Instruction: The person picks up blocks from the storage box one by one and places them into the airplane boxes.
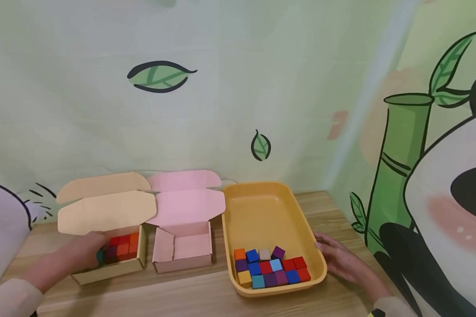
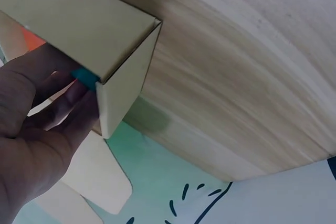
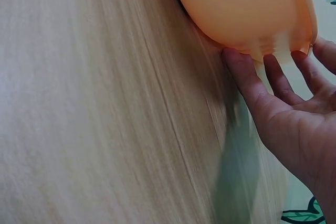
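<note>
In the head view my left hand [image 1: 88,251] reaches into an open tan cardboard box [image 1: 115,267], its fingers around a teal cube [image 1: 99,257] at the box's left end. The left wrist view shows the teal cube [image 2: 85,78] between the fingers and the box's inner corner. Red, orange and purple cubes [image 1: 123,249] lie beside it in the box. On the other side, my right hand [image 1: 339,259] touches the outer right side of a yellow tray [image 1: 258,215]. In the right wrist view its fingertips rest against the tray's wall [image 3: 247,14], fingers fairly straight.
Between the tan box and the tray stands an open pink box [image 1: 182,265], lid folded back. Several coloured cubes [image 1: 265,267] are gathered at the tray's near end. Behind the wooden table [image 1: 174,299] hangs a wall cloth [image 1: 222,110] printed with leaves, bamboo and a panda.
</note>
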Motion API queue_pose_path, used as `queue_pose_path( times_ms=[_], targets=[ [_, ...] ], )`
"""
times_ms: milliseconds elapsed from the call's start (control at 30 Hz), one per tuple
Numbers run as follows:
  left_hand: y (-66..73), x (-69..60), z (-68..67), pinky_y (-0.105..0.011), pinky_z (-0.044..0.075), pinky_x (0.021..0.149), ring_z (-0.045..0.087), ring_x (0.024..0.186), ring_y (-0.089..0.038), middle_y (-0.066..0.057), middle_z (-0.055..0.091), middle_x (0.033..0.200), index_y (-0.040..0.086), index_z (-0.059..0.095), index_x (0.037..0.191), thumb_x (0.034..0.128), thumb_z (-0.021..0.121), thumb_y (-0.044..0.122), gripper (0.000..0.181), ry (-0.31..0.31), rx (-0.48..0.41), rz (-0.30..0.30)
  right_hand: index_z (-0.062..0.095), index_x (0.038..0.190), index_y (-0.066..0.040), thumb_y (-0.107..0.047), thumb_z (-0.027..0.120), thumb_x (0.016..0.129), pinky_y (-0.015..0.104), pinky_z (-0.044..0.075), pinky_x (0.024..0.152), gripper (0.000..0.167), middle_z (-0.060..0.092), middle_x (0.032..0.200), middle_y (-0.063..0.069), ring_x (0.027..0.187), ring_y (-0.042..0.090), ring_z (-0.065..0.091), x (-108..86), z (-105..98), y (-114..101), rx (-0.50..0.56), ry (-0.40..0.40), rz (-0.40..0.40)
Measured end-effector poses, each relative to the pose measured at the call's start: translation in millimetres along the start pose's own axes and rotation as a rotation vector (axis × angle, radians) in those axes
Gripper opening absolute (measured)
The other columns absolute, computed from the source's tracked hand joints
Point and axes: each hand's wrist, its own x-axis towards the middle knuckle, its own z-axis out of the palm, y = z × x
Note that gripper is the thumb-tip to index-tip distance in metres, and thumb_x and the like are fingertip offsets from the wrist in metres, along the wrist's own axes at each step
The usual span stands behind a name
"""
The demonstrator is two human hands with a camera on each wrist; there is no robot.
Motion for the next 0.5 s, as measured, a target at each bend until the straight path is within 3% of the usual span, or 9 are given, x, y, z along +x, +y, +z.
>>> queue_pose_path(
  times_ms=[233,500],
  targets=[
    [-3.7,0.1,10.4,-0.033,0.044,0.060,0.047,0.070,-0.018,0.001,0.052,0.075,0.011,0.055,0.080,0.0616,0.086,-0.007,0.041,0.040,0.040,0.005,0.010,0.161,-0.002,-0.026,0.049,0.108,0.052,0.048,0.102,0.070,0.024,0.159,0.029,0.131,0.029,0.051,0.3,0,3,0.018,-0.004,-0.008],
    [-3.6,0.6,16.5,-0.044,0.053,0.068,0.055,0.075,-0.026,-0.008,0.057,0.084,0.003,0.058,0.090,0.0577,0.089,-0.008,0.046,0.113,0.098,0.012,0.011,0.161,-0.002,-0.026,0.049,0.108,0.051,0.049,0.102,0.069,0.030,0.157,0.026,0.129,0.028,0.053,-0.7,-2,2,0.014,-0.012,-0.012]
  ],
)
